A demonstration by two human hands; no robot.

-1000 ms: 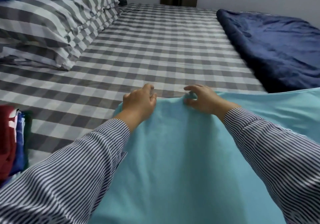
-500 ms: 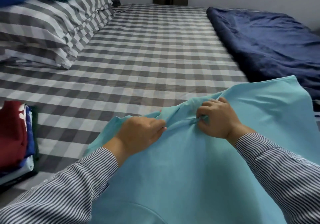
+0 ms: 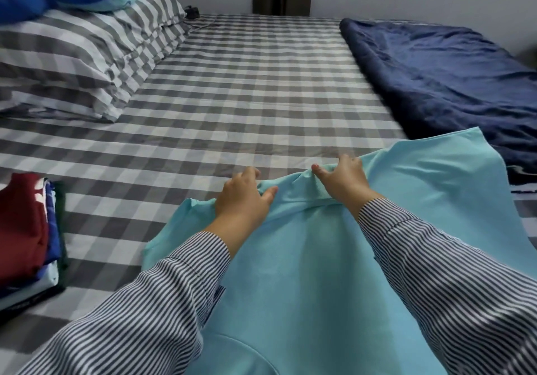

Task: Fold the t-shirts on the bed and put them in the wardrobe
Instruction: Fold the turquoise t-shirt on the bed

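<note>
Turquoise t-shirt [image 3: 313,273] lies at six o'clock on the checked bed [image 3: 247,98], its far edge pinched by left hand [image 3: 244,197] and right hand [image 3: 343,180], folded stack [image 3: 26,229] at nine

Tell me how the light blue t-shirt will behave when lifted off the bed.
Probably floppy: the light blue t-shirt bunches into folds where the left hand and right hand pinch it. Likely light, since fingertip grips raise its edge. Its unheld right side would probably sag.
</note>
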